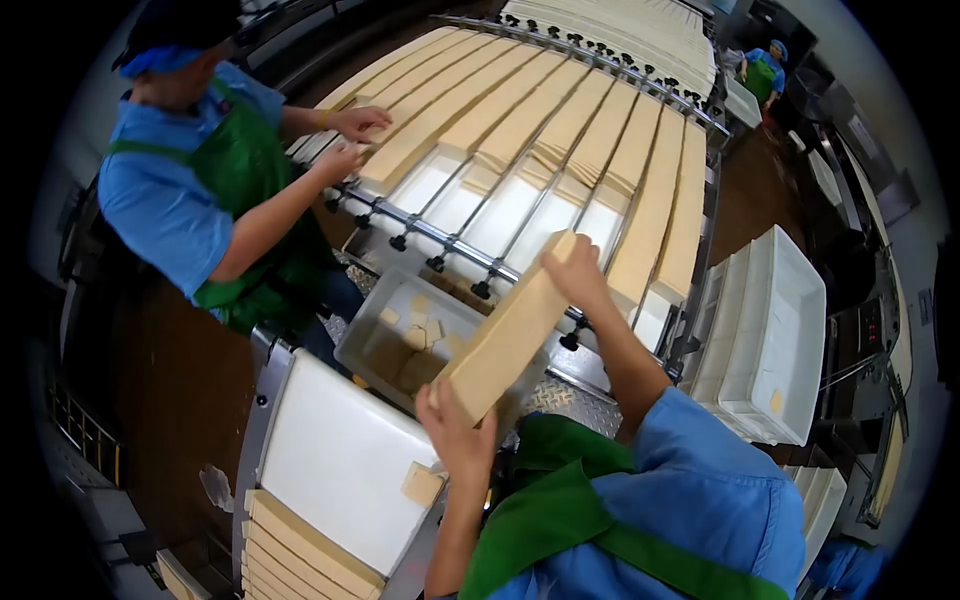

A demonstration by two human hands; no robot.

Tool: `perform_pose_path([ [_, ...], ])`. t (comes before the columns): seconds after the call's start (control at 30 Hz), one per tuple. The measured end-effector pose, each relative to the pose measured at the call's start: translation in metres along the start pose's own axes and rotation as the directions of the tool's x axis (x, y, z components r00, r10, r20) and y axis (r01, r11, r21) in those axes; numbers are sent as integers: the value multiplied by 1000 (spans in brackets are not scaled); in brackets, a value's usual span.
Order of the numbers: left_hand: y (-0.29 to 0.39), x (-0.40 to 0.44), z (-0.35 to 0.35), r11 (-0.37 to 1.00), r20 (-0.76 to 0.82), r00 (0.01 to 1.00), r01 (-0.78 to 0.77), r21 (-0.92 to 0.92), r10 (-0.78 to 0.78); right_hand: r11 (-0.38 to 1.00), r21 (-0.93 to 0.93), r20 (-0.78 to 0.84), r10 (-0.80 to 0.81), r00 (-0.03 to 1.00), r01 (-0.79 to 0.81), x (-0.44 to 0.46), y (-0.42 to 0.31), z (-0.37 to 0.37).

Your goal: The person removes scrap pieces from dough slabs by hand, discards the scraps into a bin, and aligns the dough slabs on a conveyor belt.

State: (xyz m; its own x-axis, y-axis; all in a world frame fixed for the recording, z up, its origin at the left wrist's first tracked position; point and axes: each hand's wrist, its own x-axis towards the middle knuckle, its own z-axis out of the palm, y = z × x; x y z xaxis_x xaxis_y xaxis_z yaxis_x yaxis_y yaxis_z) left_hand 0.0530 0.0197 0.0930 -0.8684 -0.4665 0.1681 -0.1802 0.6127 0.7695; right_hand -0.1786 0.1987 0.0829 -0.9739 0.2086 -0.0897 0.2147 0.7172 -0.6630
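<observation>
Between my two hands is a long stack of pale yellow sheets [512, 328], held aslant over a grey-white bin [365, 335]. My left hand [458, 432] grips its lower end. Around its upper end, by the metal rail, my right hand [577, 272] is closed. Loose square pieces [418, 330] lie in the bin. Beyond the rail, long rows of the same sheets [560, 110] lie on a white conveyor [520, 215] between metal rods. One square piece [423, 484] rests on the white belt [335, 450] near my left hand.
At the left a co-worker [190, 170] in a green apron has both hands at the conveyor's edge. Stacked white crates [765, 340] stand at the right. More stacks [300, 555] lie at the lower left. Another person [765, 75] stands at the far right.
</observation>
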Motion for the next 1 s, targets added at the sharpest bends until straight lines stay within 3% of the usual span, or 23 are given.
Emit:
perform_pose_path([
  [0.03, 14, 6, 9, 993, 49, 992, -117, 2, 116, 994, -92, 12, 56, 998, -54, 11, 6, -20],
  [0.1, 38, 16, 25, 989, 154, 978, -136, -50, 142, 903, -429, 55, 4, 998, 20, 51, 34, -34],
  [0.2, 55, 23, 50, 980, 301, 936, -150, -130, 183, 844, -518, 124, -86, 989, 138, 108, 56, -42],
  [0.3, 63, 30, 69, 977, 368, 911, -138, -161, 189, 826, -552, 154, -29, 988, 110, 149, 64, -41],
  [0.53, 72, 47, 104, 984, 371, 914, -128, -125, 166, 878, -466, 239, 7, 971, 109, 183, 73, -50],
  [0.6, 77, 52, 112, 986, 376, 914, -116, -121, 153, 852, -510, 64, -101, 993, 120, 199, 93, -34],
  [0.73, 89, 59, 130, 989, 412, 900, -113, -95, 142, 834, -512, 103, -177, 979, 204, 200, 89, -50],
  [0.83, 91, 72, 150, 981, 435, 880, -151, -124, 191, 832, -517, -4, -236, 972, 200, 190, 86, -53],
  [0.9, 86, 79, 165, 972, 442, 868, -170, -164, 227, 851, -466, -207, -371, 905, 242, 170, 79, -53],
  [0.93, 83, 81, 172, 975, 474, 857, -128, -180, 200, 849, -464, -198, -380, 903, 255, 158, 77, -50],
  [1.0, 83, 81, 170, 968, 488, 852, -83, -237, 193, 808, -319, -33, -532, 846, 495, 126, 71, -43],
])
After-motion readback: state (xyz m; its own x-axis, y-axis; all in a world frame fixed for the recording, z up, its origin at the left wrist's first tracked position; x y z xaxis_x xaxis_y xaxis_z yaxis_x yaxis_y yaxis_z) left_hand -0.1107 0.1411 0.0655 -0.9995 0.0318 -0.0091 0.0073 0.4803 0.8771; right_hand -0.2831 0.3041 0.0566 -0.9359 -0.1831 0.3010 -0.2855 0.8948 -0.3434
